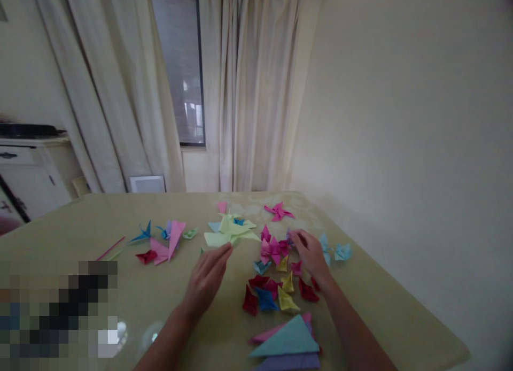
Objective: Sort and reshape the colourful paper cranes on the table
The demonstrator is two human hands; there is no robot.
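Left hand (208,279) stretches forward, fingers together touching the pale green folded paper sheet (230,233); right hand (311,255) rests palm-down, fingers curled over a small pink folded paper piece (285,246).

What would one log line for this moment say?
left hand: fingertips at pale green folded paper sheet | right hand: beside pink folded paper flower | surface: yellowish table

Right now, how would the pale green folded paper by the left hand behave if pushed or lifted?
The pale green folded paper looks thin, so probably light, sliding easily on the glossy table under the left hand. Its pointed folds suggest some stiffness, yet a firm pinch would likely crease it. Lying flat, it should not roll.
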